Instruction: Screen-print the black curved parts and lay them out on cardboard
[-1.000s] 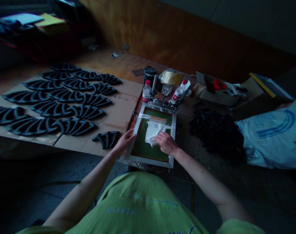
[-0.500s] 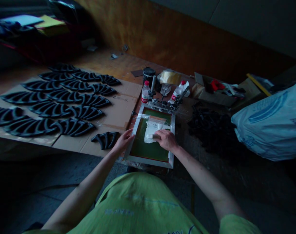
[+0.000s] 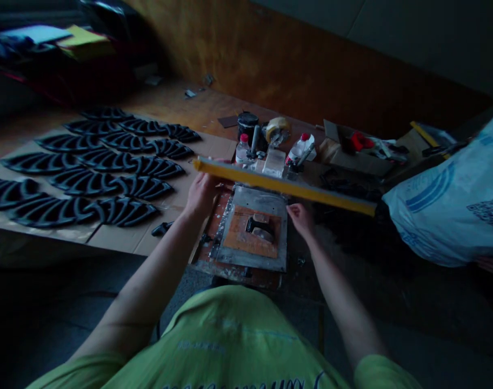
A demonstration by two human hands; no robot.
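Note:
My left hand (image 3: 201, 190) grips the left end of the screen frame (image 3: 287, 186), which is tilted up and shows as a long yellow edge across the middle. Under it lies the grey base plate (image 3: 238, 254) with an orange pad (image 3: 240, 240). A small black part (image 3: 259, 226) sits on the pad. My right hand (image 3: 301, 219) hovers at the plate's right edge, just below the raised frame, and nothing shows in it. The white cloth is out of sight.
Rows of black curved parts (image 3: 88, 178) lie on cardboard (image 3: 198, 189) at the left. Bottles (image 3: 241, 149), a black can (image 3: 247, 124) and a tape roll (image 3: 277, 127) stand behind the plate. A dark heap of parts (image 3: 352, 221) and a white sack (image 3: 449, 200) sit at the right.
The screen frame, flat on the plate before, is now lifted by my left hand, uncovering the plate and black part. My right hand has left the screen, and the white cloth is gone from view.

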